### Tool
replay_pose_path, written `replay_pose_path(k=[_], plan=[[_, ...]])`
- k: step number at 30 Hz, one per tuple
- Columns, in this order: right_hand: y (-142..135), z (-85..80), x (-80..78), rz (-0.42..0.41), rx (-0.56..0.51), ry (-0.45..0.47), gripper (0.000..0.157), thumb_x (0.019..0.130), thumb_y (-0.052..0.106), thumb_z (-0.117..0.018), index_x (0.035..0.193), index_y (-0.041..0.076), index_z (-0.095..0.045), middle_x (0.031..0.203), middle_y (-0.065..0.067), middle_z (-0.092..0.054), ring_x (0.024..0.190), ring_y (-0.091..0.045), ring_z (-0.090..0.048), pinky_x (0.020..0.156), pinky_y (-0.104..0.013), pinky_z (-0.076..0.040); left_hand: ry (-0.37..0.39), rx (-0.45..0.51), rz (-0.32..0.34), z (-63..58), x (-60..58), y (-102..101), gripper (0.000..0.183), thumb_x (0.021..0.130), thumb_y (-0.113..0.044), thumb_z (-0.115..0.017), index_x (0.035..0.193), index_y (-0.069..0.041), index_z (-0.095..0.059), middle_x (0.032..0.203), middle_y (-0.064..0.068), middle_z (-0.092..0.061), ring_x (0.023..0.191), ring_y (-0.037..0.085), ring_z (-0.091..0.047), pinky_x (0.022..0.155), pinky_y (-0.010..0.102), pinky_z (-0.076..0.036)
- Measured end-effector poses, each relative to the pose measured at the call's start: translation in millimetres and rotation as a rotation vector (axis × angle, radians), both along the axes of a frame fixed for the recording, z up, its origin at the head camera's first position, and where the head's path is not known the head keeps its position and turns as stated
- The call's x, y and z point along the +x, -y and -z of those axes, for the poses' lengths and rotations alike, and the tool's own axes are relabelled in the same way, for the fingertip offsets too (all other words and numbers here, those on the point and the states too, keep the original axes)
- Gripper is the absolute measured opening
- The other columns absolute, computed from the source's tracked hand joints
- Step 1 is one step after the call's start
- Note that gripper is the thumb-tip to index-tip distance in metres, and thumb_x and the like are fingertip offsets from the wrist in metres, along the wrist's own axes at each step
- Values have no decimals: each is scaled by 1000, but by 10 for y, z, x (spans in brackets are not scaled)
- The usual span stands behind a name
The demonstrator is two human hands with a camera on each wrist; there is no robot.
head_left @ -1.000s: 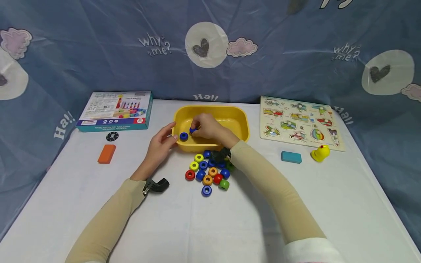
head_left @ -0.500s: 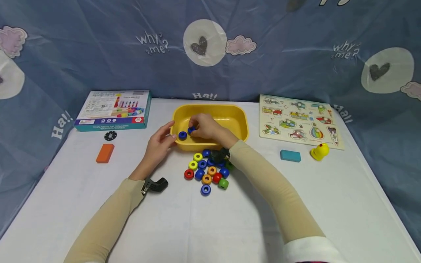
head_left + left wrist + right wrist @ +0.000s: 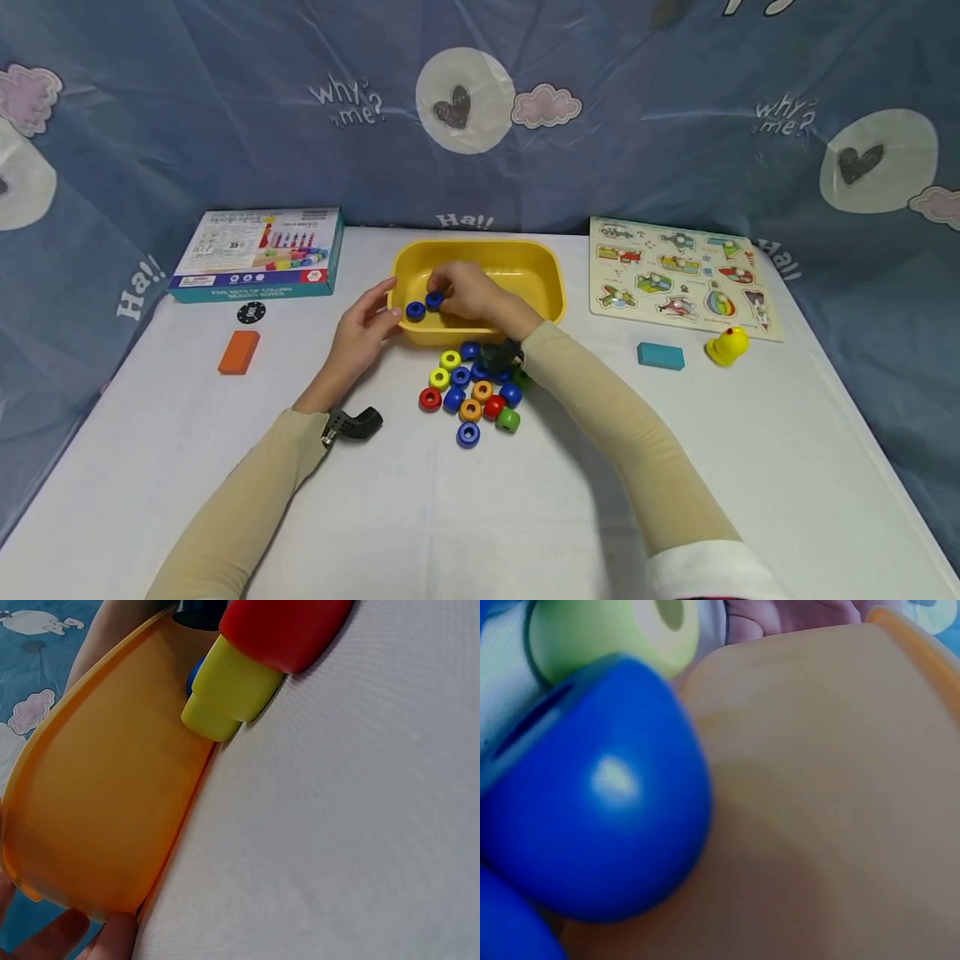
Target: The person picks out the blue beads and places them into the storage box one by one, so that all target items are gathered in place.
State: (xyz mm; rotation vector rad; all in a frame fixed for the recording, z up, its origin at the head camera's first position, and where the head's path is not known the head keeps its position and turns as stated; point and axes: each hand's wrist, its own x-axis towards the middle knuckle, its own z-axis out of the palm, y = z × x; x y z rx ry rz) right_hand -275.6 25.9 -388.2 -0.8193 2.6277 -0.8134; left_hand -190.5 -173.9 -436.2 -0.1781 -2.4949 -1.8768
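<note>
A yellow tray (image 3: 525, 325) stands at the back middle of the table. Inside its left end sit two blue beads, one near the corner (image 3: 416, 311) and another blue bead (image 3: 434, 301) just right of it. My right hand (image 3: 468, 292) reaches into the tray, finger and thumb at the second bead, pinching it low. My left hand (image 3: 360, 333) rests its fingertips (image 3: 64, 930) against the outside of the tray's left end. In front of the tray lies a loose group of beads: yellow (image 3: 439, 378), red (image 3: 430, 399), orange (image 3: 470, 410), green (image 3: 507, 420) and blue (image 3: 468, 434).
At the back left lies a picture box (image 3: 258, 254), with a black disc (image 3: 251, 312) and an orange block (image 3: 239, 352) before it. A puzzle board (image 3: 682, 279), a teal block (image 3: 661, 356) and a yellow duck (image 3: 727, 346) are on the right. A patterned cloth (image 3: 637, 167) hangs behind.
The second blue bead has shifted slightly left and down toward the first and shows more beside the right hand's fingers. The left hand stays at the tray.
</note>
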Motion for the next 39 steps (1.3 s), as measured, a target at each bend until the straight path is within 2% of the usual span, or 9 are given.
replay_pose_path(k=[5, 8, 11, 17, 23, 27, 32, 36, 39], plan=[[-80, -73, 34, -7, -7, -26, 30, 86, 4, -68, 115, 7, -66, 114, -8, -68, 106, -20, -61, 98, -30, -53, 1, -20, -7, -1, 12, -2, 51, 100, -30, -52, 149, -27, -39, 154, 2, -39, 129, 27, -54, 92, 21, -54], [-201, -168, 110, -17, -35, -52, 30, 87, 5, -66, 117, 6, -66, 115, -9, -67, 103, -20, -61, 95, -31, -54, -4, -23, -7, -1, 12, -3, 51, 100, -31, -52, 149, -28, -39, 153, 2, -40, 127, 27, -54, 91, 20, -54], [-377, -289, 255, -35, -79, -81, 28, 88, 8, -66, 116, 6, -66, 114, -10, -68, 94, -19, -63, 87, -30, -57, -8, -17, -3, 8, 13, -9, 51, 100, -30, -52, 149, -28, -39, 152, 3, -41, 126, 28, -55, 91, 19, -54], [-775, -493, 652, -90, -179, -165, 24, 88, 10, -68, 111, 6, -68, 108, -8, -71, 74, -16, -63, 68, -26, -56, -9, -21, -4, 18, 18, -21, 51, 100, -29, -52, 149, -27, -39, 152, 5, -41, 125, 28, -56, 91, 21, -55], [-1022, -439, 957, -171, -254, -241, 21, 86, 7, -69, 108, 5, -69, 103, -10, -72, 69, -8, -61, 58, -24, -53, -18, -29, -6, 2, 9, -8, 51, 100, -28, -52, 149, -25, -39, 152, 3, -41, 125, 28, -55, 92, 23, -55], [-968, -339, 1082, -233, -241, -233, 22, 86, 10, -70, 108, 6, -69, 101, -9, -72, 70, -10, -58, 59, -23, -53, -15, -34, -12, -6, -2, 8, 51, 100, -28, -53, 149, -25, -39, 153, 3, -40, 126, 28, -55, 93, 26, -55], [-680, -275, 1177, -274, -123, -191, 22, 87, 17, -70, 106, 8, -70, 98, -3, -71, 73, -14, -57, 66, -22, -52, -11, -33, -13, 1, -17, 21, 51, 100, -28, -52, 149, -24, -39, 153, 5, -41, 125, 29, -56, 93, 29, -55], [-436, -191, 1261, -297, -5, -175, 19, 88, 23, -70, 102, 11, -70, 89, 1, -67, 73, -10, -55, 68, -20, -49, 3, -14, -6, -1, -14, 18, 51, 100, -26, -53, 149, -24, -40, 153, 6, -41, 125, 30, -56, 92, 26, -55], [-338, -119, 1335, -298, 56, -184, 16, 87, 25, -71, 99, 13, -69, 88, 2, -67, 78, -8, -54, 71, -19, -48, 17, 6, 8, -91, 35, -8, 52, 100, -22, -53, 150, -21, -39, 153, 9, -40, 125, 32, -55, 93, 27, -54]])
